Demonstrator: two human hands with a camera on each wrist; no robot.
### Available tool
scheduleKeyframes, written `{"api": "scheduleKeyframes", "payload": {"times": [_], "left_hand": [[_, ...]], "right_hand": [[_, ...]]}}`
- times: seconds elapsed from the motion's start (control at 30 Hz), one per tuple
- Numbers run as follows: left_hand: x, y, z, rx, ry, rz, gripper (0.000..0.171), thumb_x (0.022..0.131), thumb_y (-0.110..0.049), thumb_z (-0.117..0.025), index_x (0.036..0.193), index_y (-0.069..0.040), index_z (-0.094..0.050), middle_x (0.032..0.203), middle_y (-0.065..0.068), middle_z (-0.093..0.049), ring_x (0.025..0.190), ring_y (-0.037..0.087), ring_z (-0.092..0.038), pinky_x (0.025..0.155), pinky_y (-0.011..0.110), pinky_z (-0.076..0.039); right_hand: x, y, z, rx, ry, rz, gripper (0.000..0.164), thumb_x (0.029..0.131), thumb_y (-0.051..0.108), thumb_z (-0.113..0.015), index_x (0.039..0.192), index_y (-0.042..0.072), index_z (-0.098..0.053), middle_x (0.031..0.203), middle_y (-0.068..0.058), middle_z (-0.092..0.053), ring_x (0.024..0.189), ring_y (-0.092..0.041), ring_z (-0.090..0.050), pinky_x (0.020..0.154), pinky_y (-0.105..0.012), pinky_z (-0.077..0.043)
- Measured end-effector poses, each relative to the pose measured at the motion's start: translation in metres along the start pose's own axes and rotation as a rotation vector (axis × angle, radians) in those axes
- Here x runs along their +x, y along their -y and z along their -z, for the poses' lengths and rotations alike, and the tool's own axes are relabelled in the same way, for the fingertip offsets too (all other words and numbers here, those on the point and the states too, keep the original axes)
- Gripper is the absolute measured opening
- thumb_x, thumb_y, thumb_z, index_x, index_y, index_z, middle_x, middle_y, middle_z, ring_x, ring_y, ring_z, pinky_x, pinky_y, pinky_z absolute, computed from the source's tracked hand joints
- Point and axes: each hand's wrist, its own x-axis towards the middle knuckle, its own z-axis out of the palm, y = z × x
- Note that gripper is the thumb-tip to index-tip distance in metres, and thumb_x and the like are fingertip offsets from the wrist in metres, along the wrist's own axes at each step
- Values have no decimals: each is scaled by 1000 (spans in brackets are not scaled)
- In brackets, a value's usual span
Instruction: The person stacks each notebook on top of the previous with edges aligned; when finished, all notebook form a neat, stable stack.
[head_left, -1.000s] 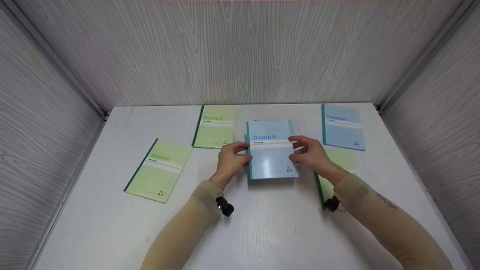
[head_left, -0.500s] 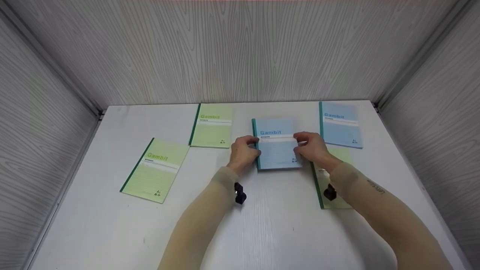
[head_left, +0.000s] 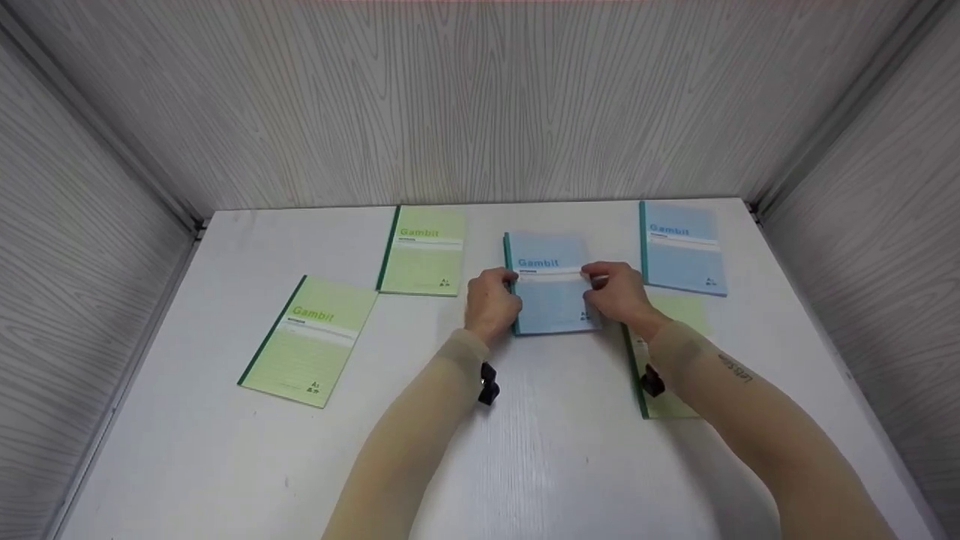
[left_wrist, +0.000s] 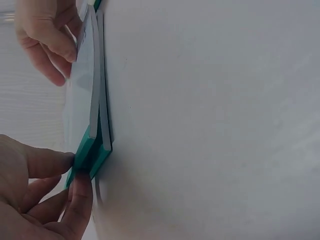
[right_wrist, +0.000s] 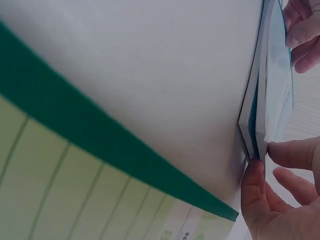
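Note:
Two blue notebooks with teal spines lie one on the other near the middle of the table, the upper blue notebook [head_left: 551,300] covering most of the lower blue notebook [left_wrist: 103,100]. A narrow wedge shows between them in both wrist views. My left hand [head_left: 491,306] pinches the spine side between thumb and fingers. On the opposite long edge, my right hand [head_left: 621,296] grips with thumb and fingertips. How much of the lower notebook each hand touches is hard to tell.
Green notebooks lie at left [head_left: 309,341] and back left [head_left: 421,251]. Another green notebook [head_left: 667,397] sits partly under my right forearm. A blue notebook [head_left: 684,247] is at the back right. Grey wood-grain panels [head_left: 480,105] enclose the white table [head_left: 247,465].
Both hands have brought the upper blue notebook down and slightly right and away, onto the lower one. In the last half second it has shifted only slightly. The other notebooks stay put.

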Motion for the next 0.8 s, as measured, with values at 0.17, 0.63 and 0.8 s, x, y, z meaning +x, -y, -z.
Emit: {"api": "scheduleKeyframes", "payload": {"times": [0.17, 0.63, 0.8], "left_hand": [[1, 1, -2, 30, -12, 12, 46, 101, 1, -67, 146, -7, -72, 152, 14, -73, 150, 32, -65, 128, 49, -51], [-3, 2, 5, 7, -16, -25, 42, 101, 1, -68, 142, -4, -74, 142, 14, -77, 139, 30, -71, 123, 46, -55], [-12, 1, 10, -48, 14, -17, 42, 103, -5, -71, 145, -6, -73, 147, 12, -74, 145, 30, -67, 126, 47, -53]], "right_hand": [[1, -2, -2, -7, -14, 9, 53, 104, 6, -67, 157, 7, -63, 159, -21, -63, 141, -39, -64, 122, -58, -55], [-5, -3, 5, 51, 21, 3, 51, 105, 13, -73, 155, 9, -65, 158, -19, -64, 144, -39, -63, 118, -57, -58], [-16, -6, 16, 53, 60, 14, 49, 108, 21, -72, 156, 10, -65, 161, -17, -64, 145, -38, -65, 114, -52, -62]]}}
